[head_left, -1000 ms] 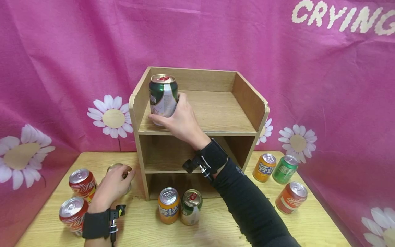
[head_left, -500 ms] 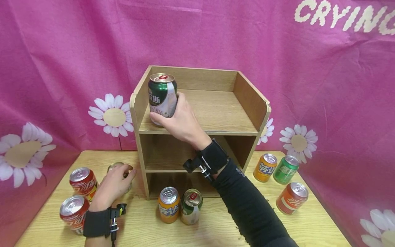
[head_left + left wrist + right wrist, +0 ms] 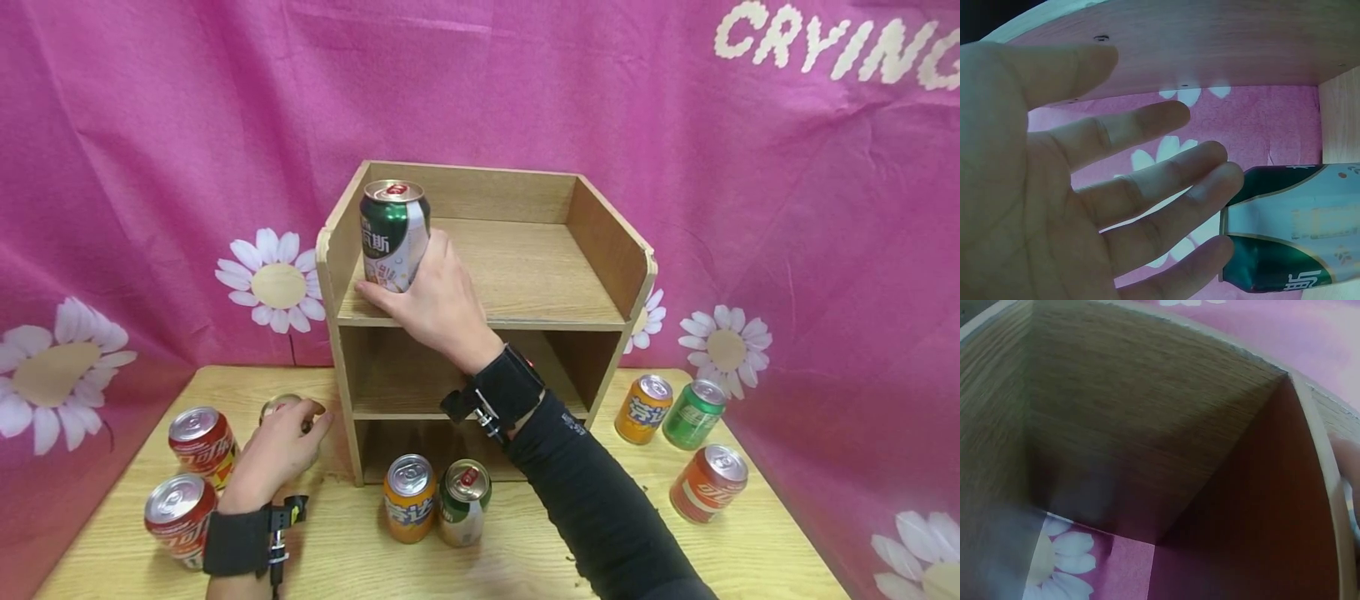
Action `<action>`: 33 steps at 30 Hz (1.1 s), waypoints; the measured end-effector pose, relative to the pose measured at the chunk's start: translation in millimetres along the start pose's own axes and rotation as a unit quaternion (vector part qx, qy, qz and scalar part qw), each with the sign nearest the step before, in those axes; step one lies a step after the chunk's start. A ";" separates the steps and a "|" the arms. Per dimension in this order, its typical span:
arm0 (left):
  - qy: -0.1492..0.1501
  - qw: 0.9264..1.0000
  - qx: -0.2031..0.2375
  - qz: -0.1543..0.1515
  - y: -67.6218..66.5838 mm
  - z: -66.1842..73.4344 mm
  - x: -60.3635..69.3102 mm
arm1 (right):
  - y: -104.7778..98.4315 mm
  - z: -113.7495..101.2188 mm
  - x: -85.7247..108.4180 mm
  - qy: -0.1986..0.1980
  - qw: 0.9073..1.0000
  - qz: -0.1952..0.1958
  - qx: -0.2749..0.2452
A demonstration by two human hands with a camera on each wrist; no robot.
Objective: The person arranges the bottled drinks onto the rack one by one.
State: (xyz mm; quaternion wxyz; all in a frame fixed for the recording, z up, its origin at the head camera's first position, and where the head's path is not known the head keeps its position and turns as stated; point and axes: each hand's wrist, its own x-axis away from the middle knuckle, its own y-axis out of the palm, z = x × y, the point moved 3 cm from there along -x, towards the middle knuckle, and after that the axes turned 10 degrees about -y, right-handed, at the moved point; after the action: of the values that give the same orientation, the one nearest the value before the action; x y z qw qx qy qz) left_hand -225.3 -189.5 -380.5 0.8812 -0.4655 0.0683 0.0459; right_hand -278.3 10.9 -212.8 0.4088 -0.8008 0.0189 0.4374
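Note:
On the left front of the shelf unit's top board, a green-and-white drink can [image 3: 388, 242] stands upright. My right hand [image 3: 442, 304] holds it low, thumb in front and fingers around its right side. In the right wrist view only a sliver of this hand [image 3: 1349, 459] shows at the right edge. My left hand [image 3: 281, 446] is lowered beside the unit's left wall, near another can [image 3: 279, 405] that it mostly hides. The left wrist view shows that hand [image 3: 1141, 194] with loosely extended fingers, their tips close to the green-and-white can [image 3: 1285, 228]; contact cannot be told.
The wooden shelf unit [image 3: 487, 323] has two lower compartments. In front stand an orange can [image 3: 410, 500] and a green-and-white can [image 3: 465, 504]. Two red cans [image 3: 202, 446] are at left. At right are an orange can [image 3: 643, 408], a green can [image 3: 693, 414] and an orange-red can [image 3: 708, 483].
The can on the top board has turned so its label characters face further right. My right hand has then slipped slightly lower around it. My left hand has hardly moved.

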 end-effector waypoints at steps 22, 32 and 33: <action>0.004 1.000 0.001 0.004 -2.0 -1.6 -2.2 | 0.3 2.8 -3.5 -0.017 0.998 -0.019 -0.061; 0.001 1.000 -0.005 0.001 -1.8 -2.2 -4.3 | -0.3 2.4 -3.2 -0.067 0.997 -0.008 -0.047; 0.001 1.000 -0.006 0.001 -1.8 -2.1 -4.4 | -0.4 2.9 -3.6 -0.066 0.996 -0.011 -0.055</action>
State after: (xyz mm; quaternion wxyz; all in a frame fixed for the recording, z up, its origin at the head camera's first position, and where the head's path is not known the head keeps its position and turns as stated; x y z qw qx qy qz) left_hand -229.6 -192.4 -379.5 0.8784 -0.4706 0.0696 0.0463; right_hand -282.3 11.9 -210.8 0.3692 -0.7916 -0.0415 0.4852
